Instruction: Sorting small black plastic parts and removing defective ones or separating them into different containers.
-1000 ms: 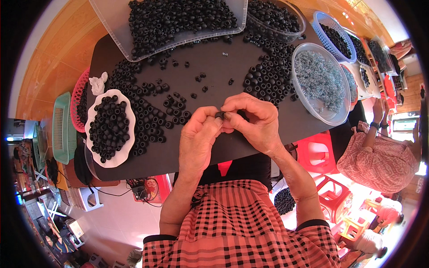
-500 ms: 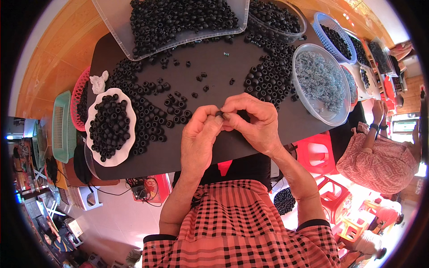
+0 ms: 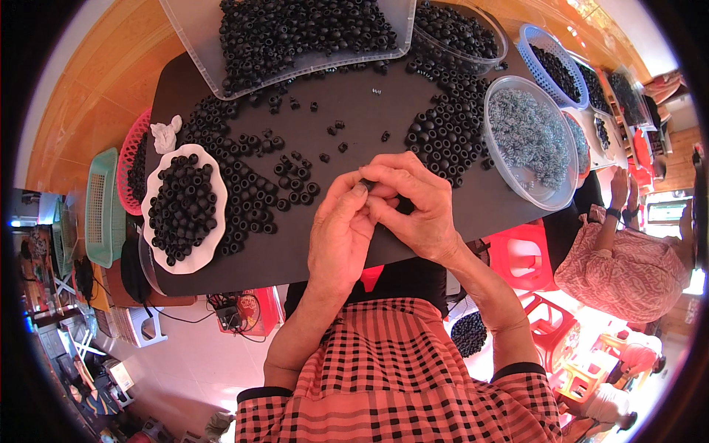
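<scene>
Both hands meet over the near edge of the dark table. My left hand pinches a small black plastic piece between thumb and fingertips. My right hand is closed against it from the right, its fingertips touching the piece and partly hiding it. Left of the hands, loose black hollow pieces lie spread, beside a white scalloped plate heaped with similar ones. More round black pieces lie to the right. A round clear tub holds small metal springs.
A large clear bin full of black pieces stands at the back, with a round clear container beside it. Blue, pink and green baskets flank the table. Another person sits at the right near a red stool.
My right hand has turned, its index finger now coming over the top of the piece. My left hand has shifted slightly to the right and tilted.
</scene>
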`<state>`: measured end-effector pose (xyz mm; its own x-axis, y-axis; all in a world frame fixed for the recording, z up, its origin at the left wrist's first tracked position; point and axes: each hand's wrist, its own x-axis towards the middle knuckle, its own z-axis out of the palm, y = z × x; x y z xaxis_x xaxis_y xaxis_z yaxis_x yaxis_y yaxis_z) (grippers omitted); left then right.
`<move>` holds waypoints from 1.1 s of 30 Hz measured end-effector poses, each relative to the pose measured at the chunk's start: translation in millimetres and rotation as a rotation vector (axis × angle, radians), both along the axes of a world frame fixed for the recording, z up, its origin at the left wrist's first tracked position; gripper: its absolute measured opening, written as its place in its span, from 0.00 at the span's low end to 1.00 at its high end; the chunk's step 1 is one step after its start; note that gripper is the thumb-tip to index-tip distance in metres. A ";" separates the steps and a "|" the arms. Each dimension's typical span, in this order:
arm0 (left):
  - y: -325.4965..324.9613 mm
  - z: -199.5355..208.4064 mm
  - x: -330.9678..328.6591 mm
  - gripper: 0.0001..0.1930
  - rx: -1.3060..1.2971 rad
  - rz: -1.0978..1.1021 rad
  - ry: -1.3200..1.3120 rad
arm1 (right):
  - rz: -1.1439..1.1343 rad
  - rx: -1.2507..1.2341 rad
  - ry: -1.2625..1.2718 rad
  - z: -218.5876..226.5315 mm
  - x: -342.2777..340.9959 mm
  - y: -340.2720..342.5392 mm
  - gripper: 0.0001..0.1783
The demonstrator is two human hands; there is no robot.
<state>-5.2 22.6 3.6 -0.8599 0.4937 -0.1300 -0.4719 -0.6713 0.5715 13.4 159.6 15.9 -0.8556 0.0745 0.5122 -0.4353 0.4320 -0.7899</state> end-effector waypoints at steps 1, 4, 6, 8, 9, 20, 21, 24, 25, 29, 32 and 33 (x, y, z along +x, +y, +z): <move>1.5 1.7 0.4 0.14 0.006 0.005 -0.002 | -0.010 -0.006 0.004 0.4 0.3 -1.3 0.20; 4.1 3.9 1.0 0.15 0.020 0.013 -0.012 | -0.022 0.010 0.020 -0.4 0.4 -0.8 0.20; 4.8 1.7 1.2 0.15 0.022 0.009 -0.029 | -0.022 0.016 0.022 -0.2 0.1 -0.4 0.19; 3.6 4.0 0.4 0.15 0.015 0.010 -0.034 | -0.022 0.006 0.012 1.6 -0.7 -1.7 0.18; 2.4 4.5 0.2 0.15 0.010 0.011 -0.036 | -0.024 0.025 0.031 1.2 -1.6 -1.9 0.18; -2.3 4.4 -3.8 0.16 0.061 -0.129 -0.041 | -0.034 0.047 0.033 -0.6 -1.6 1.5 0.18; -4.3 4.0 -4.4 0.16 0.082 -0.153 -0.053 | -0.030 0.046 0.030 -0.3 -1.2 1.0 0.18; -9.5 3.5 -6.7 0.16 0.073 -0.215 -0.125 | -0.012 0.040 0.018 1.0 -0.2 0.0 0.18; -11.2 2.2 -7.9 0.16 0.084 -0.226 -0.094 | -0.002 0.036 0.011 1.8 0.3 0.0 0.18; -16.3 -4.6 -10.5 0.15 0.075 -0.230 -0.008 | 0.004 0.066 0.041 0.6 -0.9 -0.5 0.19; -17.0 -4.6 -10.5 0.15 0.005 -0.214 -0.001 | 0.032 0.078 0.041 -0.3 -1.0 1.6 0.19; -17.5 -3.8 -9.7 0.15 -0.022 -0.208 -0.004 | 0.036 0.074 0.029 0.1 -0.7 0.8 0.19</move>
